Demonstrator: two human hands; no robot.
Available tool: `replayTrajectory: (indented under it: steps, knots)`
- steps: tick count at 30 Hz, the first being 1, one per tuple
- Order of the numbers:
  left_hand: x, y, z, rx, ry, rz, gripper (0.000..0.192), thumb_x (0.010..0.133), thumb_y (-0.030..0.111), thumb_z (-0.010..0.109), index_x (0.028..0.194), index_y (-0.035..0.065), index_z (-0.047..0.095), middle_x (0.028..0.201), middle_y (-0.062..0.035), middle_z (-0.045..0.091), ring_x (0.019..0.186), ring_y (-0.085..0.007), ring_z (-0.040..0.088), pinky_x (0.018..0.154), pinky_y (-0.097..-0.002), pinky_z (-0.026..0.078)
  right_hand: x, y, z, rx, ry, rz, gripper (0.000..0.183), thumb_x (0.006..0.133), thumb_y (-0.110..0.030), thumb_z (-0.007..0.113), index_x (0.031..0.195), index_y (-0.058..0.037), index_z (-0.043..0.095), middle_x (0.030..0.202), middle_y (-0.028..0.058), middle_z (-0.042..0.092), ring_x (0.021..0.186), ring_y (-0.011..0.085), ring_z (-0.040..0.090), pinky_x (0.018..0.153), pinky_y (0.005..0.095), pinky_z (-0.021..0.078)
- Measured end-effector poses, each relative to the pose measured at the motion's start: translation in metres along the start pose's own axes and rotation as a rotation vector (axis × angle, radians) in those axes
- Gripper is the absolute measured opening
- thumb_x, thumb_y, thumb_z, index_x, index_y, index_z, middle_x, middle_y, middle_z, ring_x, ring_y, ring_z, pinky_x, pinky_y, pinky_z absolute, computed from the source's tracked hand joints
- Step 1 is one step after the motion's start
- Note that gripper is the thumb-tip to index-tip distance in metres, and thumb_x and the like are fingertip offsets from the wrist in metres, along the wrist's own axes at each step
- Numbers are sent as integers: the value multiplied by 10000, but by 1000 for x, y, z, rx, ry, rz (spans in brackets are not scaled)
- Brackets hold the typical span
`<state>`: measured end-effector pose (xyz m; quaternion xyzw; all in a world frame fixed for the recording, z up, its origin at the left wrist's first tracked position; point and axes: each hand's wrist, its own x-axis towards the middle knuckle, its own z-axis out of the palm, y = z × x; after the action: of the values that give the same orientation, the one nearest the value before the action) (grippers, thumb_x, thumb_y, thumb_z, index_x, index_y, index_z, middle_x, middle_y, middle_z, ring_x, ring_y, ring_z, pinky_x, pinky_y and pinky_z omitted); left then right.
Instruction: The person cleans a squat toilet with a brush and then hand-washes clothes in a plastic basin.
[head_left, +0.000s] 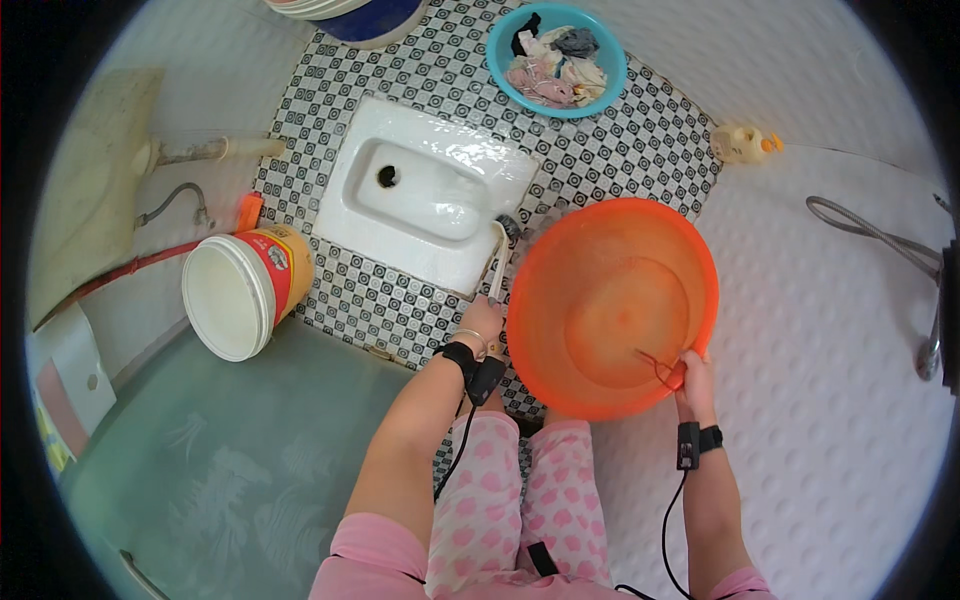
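My left hand (481, 321) grips the white handle of a scrub brush (499, 262). The brush's dark bristled head rests by the right edge of a white ceramic squat toilet (420, 225). In my right hand (697, 384) is the rim of a large orange plastic basin (630, 300), near a thin red cord loop (654, 364). The basin is tilted, its hollow facing me; whether it holds any water I cannot tell. Wet shine covers the toilet's far rim.
A turquoise basin (491, 60) with clothes stands on the patterned tile floor (322, 90). At left are a white-mouthed bucket (229, 300), a red-handled pole (161, 259) and a washbasin (90, 187). A pump bottle (742, 144) and shower hose (874, 229) are at right; a glass door (262, 450) is lower left.
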<state>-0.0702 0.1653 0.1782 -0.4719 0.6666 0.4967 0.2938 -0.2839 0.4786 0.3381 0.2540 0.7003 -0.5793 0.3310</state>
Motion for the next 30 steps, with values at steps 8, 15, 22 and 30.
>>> replayTrajectory:
  steps: [8,15,22,30]
  knots:
    - [-40,9,-58,-119,-87,-105,423,970,267,487,1199,-85,543,1057,-290,646,985,-435,620,839,-488,498,-91,-77,66,-138,-127,-103,266,860,38,497,1100,9,608,947,48,674,849,140,643,725,305,536]
    - [-60,-17,-75,-139,93,62,414,958,262,497,1172,-85,569,1058,-288,645,988,-450,610,852,-484,488,-145,-130,146,-633,-172,-334,169,884,7,522,1000,8,647,870,-24,642,801,62,584,702,238,481]
    - [-99,-14,-108,-143,111,-1,341,942,213,507,1093,-70,624,1052,-255,660,986,-409,630,863,-457,513,-185,-140,213,-766,-179,-442,55,841,-4,540,833,-7,594,661,-23,564,536,61,483,492,261,414]
    - [-133,-42,-133,252,137,232,267,913,145,518,975,-35,706,987,-169,668,915,-309,653,814,-390,540,-238,-170,269,-1104,-363,-999,69,765,15,589,750,5,522,625,176,491,543,261,534,545,339,449]
